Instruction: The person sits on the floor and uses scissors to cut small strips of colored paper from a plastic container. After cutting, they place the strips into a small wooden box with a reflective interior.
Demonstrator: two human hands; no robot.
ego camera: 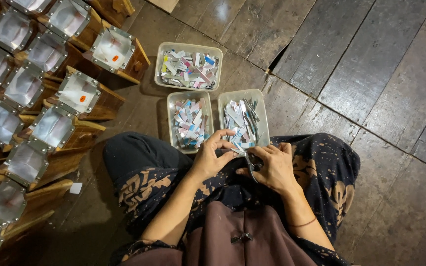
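Scissors lie across the person's lap, gripped in the right hand, whose fingers are curled through and around the handles, while the blades point toward the left hand. Going by size: the dark plank floor spreads well beyond the fingertips on every side; off past the left hand stand rows of wooden blocks with square metal-framed tops, well apart from both hands. The person's patterned dark trousers sit directly beneath the fingers. Just ahead of the fingertips are two pale plastic trays side by side, the left tray holding pink, blue and white strips, and the right tray holding grey and blue strips, its near edge almost touching the knuckles. A third tray of mixed strips sits farther out beyond those two. The left hand's fingers are pinched shut on a small pale strip right at the scissor blades. A tiny white scrap lies on the floor, well off to the left of the left hand.
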